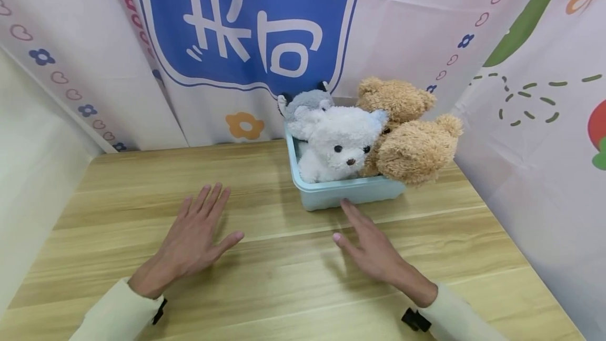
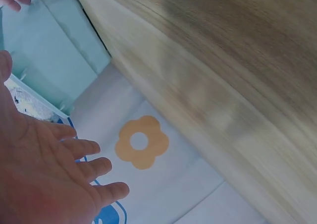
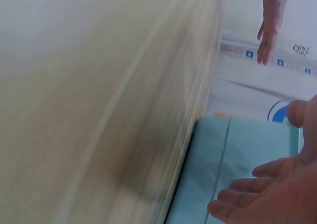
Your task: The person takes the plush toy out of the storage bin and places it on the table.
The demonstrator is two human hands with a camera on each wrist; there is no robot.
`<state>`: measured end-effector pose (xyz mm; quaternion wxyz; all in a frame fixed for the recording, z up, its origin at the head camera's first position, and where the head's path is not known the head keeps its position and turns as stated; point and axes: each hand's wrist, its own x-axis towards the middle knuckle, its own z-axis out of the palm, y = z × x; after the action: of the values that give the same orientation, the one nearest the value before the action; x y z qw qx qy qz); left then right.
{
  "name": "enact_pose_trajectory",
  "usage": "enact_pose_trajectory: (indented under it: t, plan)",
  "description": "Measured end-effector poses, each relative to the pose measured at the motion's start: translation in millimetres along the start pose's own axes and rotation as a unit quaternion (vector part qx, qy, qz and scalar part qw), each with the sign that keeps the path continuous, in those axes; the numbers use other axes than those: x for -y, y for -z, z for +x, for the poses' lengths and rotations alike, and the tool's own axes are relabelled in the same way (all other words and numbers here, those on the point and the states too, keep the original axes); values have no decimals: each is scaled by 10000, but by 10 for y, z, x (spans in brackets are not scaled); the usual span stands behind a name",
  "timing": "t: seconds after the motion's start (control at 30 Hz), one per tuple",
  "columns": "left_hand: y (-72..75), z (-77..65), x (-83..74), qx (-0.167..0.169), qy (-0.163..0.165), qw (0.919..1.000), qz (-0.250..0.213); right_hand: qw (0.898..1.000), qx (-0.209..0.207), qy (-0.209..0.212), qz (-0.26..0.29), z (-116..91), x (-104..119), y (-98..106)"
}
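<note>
A light blue plastic bin [image 1: 352, 196] stands at the back of the wooden table, filled with plush toys. In it sit a white plush dog [image 1: 338, 138], a grey plush toy [image 1: 307, 103] behind that, and two curly brown teddy bears [image 1: 418, 149] on the right, faces mostly hidden. My left hand [image 1: 194, 238] is spread flat over the table left of the bin, fingers straight, holding nothing. My right hand [image 1: 376, 249] is in front of the bin, palm turned inward and fingers extended, with its fingertips close to the bin's front wall in the head view. It holds nothing.
The wooden table [image 1: 265, 283] reaches back to a printed cloth backdrop [image 1: 208, 109] with a blue sign and an orange flower. A white wall [image 1: 33, 146] borders it on the left, and a decorated cloth [image 1: 535, 172] on the right.
</note>
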<state>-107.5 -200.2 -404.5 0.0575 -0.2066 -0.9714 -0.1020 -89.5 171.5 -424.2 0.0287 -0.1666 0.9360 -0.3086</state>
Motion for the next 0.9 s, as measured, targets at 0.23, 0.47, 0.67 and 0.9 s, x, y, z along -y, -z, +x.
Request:
enact_pose_trajectory:
  t: [0.23, 0.47, 0.67, 0.9]
  plan:
    - [9, 52, -35, 78, -3, 9999, -131, 9977, -380, -427, 365, -77, -185, 127]
    - [29, 129, -91, -73, -77, 9998, -183, 9885, -1141, -553, 819, -86, -370, 263]
    - [86, 243, -154, -304, -329, 9988, -187, 9711, -1564, -981, 1513, -99, -478, 392]
    - [103, 385, -224, -657, -774, 9944, -287, 9532, -1876, -1556, 1791, -103, -531, 512]
